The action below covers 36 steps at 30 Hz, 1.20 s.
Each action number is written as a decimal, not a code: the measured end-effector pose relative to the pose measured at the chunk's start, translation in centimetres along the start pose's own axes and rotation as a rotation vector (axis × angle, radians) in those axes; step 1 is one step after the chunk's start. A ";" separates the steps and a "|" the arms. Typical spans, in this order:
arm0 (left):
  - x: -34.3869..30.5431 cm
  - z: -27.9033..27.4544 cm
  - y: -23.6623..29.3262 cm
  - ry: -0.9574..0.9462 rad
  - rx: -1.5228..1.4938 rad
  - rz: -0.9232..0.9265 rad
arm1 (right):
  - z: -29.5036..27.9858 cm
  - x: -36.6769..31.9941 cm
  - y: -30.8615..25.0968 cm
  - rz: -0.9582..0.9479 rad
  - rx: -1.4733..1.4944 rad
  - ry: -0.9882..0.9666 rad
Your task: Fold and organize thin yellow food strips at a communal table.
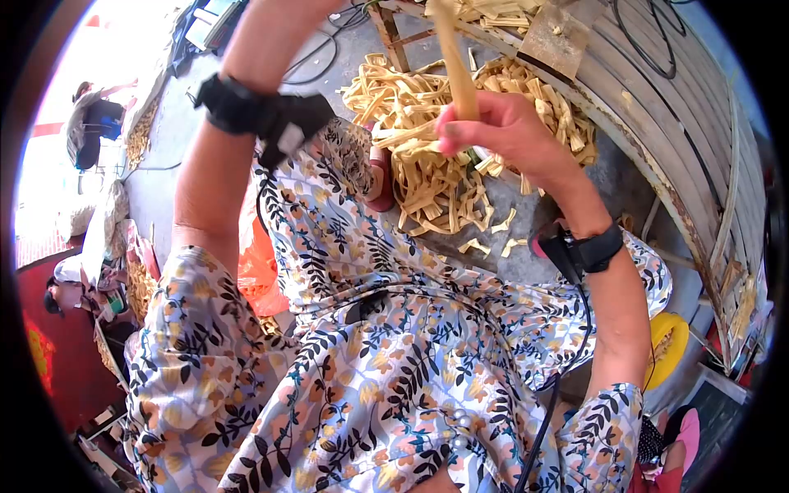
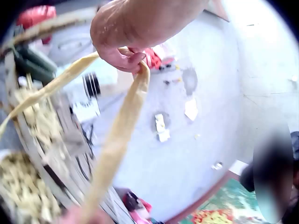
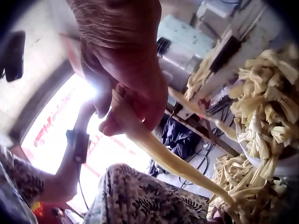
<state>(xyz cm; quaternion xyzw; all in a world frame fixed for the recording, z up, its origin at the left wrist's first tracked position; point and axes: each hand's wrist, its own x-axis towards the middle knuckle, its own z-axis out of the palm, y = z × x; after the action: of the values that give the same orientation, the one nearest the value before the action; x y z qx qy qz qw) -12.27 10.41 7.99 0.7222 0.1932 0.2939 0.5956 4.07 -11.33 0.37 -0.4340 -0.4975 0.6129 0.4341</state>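
Note:
A long, pale yellow tofu-skin strip (image 1: 456,66) stretches between the two hands. My right hand (image 1: 509,135) pinches it with thumb and fingers in front of the lap. In the right wrist view, the strip (image 3: 163,156) runs from those fingers down toward the heap. My left hand (image 2: 119,53) is raised and mostly cut off at the top of the head view. Its fingers pinch the strip (image 2: 119,123) at a bend in the left wrist view, where a second length trails off to the left.
Many loose strips (image 1: 444,197) are heaped before the knees. Beside them lie knotted pieces (image 3: 261,100), by a wooden slatted table (image 1: 625,90). An orange bag (image 1: 259,263) sits by one leg, a yellow basin (image 1: 667,349) at the right. Other people (image 1: 74,287) are at the left.

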 end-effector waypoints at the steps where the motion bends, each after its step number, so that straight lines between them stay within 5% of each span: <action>1: -2.0 -0.3 0.0 0.242 0.806 0.316 | -0.5 -0.8 -0.4 0.024 -0.019 0.009; 2: -1.9 -4.0 -3.1 0.373 0.947 0.528 | -1.3 -1.9 -1.0 0.046 -0.041 0.018; 4: -2.3 -9.0 -3.7 0.179 0.949 -0.016 | -2.7 -4.4 -2.2 0.106 -0.047 0.041; 7: -2.6 -8.4 -5.7 0.443 -0.465 -0.371 | -3.7 -8.8 -4.5 0.220 -0.089 0.095; 11: -3.3 -3.6 -2.8 0.257 -0.341 -0.234 | -2.2 -10.3 -3.6 0.328 0.037 0.037; 12: -3.4 -5.0 -2.3 0.007 0.235 -0.249 | -1.6 -9.9 -3.5 0.313 0.015 0.036; 13: -3.6 -5.0 -3.0 -0.051 0.578 -0.431 | -1.1 -9.6 -3.4 0.300 -0.011 0.042; 15: -1.0 -6.2 -7.8 -0.436 0.580 -0.389 | -0.6 -8.5 -2.6 0.287 -0.046 0.036; 17: -3.7 1.9 -4.5 -0.369 1.159 0.017 | 0.0 -7.4 -0.9 0.164 -0.266 0.073; 19: -5.4 8.1 -3.8 -0.603 0.784 0.395 | 0.0 -5.7 1.9 -0.174 -0.684 0.051; 21: -7.9 13.1 -2.2 -0.742 0.611 0.050 | 1.0 -4.8 1.3 -0.204 -0.889 0.163; 23: -7.7 13.1 -7.1 -0.744 0.411 -0.143 | 0.4 -4.1 2.2 -0.390 -0.981 0.273; 25: -6.1 12.1 -7.2 -0.714 0.424 -0.417 | -0.9 -5.4 -0.8 -0.108 -1.146 0.237; 29: -4.9 11.4 -6.6 -0.635 0.510 -0.337 | -4.6 -7.4 -0.9 0.220 -1.169 0.266; 32: -4.2 14.2 -7.1 -0.630 0.543 -0.129 | -5.4 -5.5 1.7 0.098 -1.226 0.483; 36: -2.4 15.8 -9.8 -0.434 0.191 -0.260 | -5.3 -3.3 2.1 -0.068 -1.140 0.630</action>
<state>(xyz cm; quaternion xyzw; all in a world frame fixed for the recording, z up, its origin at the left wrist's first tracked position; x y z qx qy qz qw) -3.04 -0.76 -3.85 0.7905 0.1788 0.0338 0.5848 9.77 -13.56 -2.02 -0.7391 -0.6070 0.0822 0.2802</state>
